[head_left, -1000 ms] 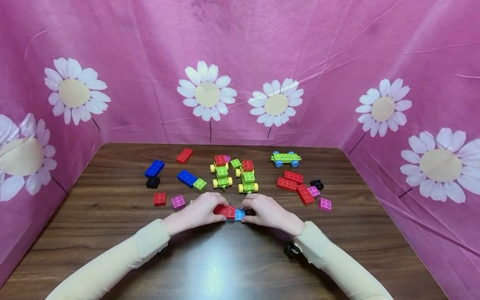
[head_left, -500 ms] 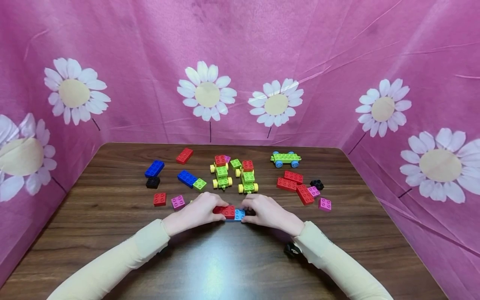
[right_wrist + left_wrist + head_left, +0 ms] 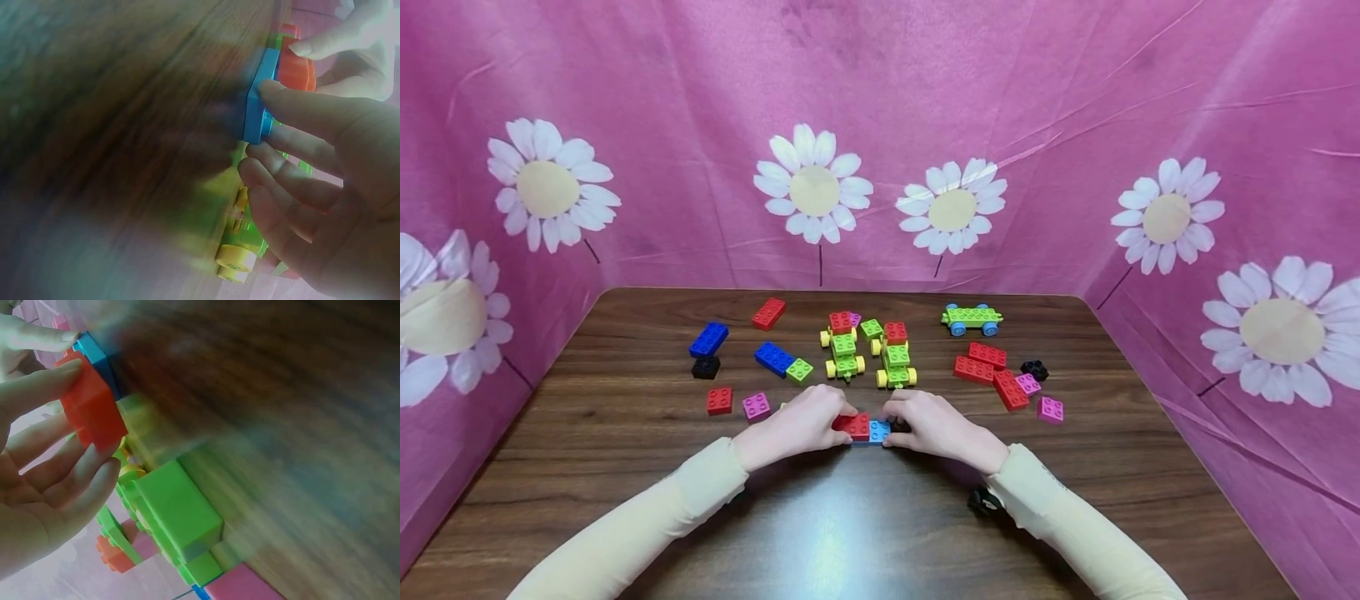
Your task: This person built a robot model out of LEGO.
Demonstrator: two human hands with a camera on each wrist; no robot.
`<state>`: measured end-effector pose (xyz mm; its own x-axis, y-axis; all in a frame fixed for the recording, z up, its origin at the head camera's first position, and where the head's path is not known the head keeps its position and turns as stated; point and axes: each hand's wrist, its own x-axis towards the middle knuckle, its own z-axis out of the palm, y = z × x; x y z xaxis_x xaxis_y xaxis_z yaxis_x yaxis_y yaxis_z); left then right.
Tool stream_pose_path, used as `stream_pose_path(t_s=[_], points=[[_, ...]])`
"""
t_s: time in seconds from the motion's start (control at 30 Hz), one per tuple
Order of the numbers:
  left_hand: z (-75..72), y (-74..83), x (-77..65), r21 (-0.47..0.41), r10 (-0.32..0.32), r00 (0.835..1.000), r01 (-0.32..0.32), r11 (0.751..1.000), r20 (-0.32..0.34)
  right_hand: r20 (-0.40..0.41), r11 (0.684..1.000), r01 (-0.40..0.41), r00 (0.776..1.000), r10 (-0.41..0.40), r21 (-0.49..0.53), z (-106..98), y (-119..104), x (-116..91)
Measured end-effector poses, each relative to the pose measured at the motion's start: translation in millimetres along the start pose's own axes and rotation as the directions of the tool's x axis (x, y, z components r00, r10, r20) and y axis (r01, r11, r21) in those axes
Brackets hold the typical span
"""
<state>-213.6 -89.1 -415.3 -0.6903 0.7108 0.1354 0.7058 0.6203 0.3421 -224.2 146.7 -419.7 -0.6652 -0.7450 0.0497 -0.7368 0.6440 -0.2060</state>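
Observation:
In the head view my left hand (image 3: pixel 805 423) grips a red brick (image 3: pixel 857 427) between thumb and fingers, near the middle of the table. That red brick (image 3: pixel 94 406) lies over the left part of a light blue brick (image 3: pixel 879 431). My right hand (image 3: pixel 942 427) pinches the blue brick's right end, its thumb on the near side. Studs show on the blue brick's uncovered part. From the right wrist, the blue brick (image 3: pixel 257 97) rests at the table surface with the red brick (image 3: pixel 295 65) above it. Whether their studs are fully pressed together I cannot tell.
Beyond the hands stand two green cars with yellow wheels, a left car (image 3: pixel 844 354) and a right car (image 3: pixel 895 357). A green wheeled base (image 3: pixel 972 317) stands back right. Loose red bricks (image 3: pixel 973 369) lie right; blue bricks (image 3: pixel 708 339) and a pink brick (image 3: pixel 756 406) lie left.
My left forearm and hand have shifted slightly right, still gripping the red brick. The right hand stays on the blue brick almost unmoved.

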Motion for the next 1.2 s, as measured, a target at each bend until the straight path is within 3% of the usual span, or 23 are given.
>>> stream_pose_path(t_s=[0.37,0.57,0.7,0.9,1.2], points=[[-0.2,9.5,2.4,0.176,0.028,0.999,-0.031,0.984,0.021,0.009,1.0,-0.002,1.0,0.001,0.028,1.2,0.1,-0.7],[-1.4,10.6,3.5,0.208,0.035,0.999,-0.039,0.977,0.022,0.0,0.999,0.003,1.0,-0.003,0.04,2.6,1.0,0.7],[-0.8,7.4,4.0,0.16,0.017,1.0,-0.019,0.987,0.018,-0.006,0.999,0.005,1.0,-0.005,0.05,2.9,1.7,1.7],[1.9,-0.4,5.9,-0.014,-0.044,0.999,0.044,0.999,-0.002,-0.012,0.997,0.02,1.0,-0.019,0.073,2.5,2.3,0.6],[1.7,-0.1,3.8,-0.042,-0.053,0.998,0.053,0.998,-0.02,0.003,0.995,0.011,1.0,-0.012,0.1,1.9,3.7,1.3]])
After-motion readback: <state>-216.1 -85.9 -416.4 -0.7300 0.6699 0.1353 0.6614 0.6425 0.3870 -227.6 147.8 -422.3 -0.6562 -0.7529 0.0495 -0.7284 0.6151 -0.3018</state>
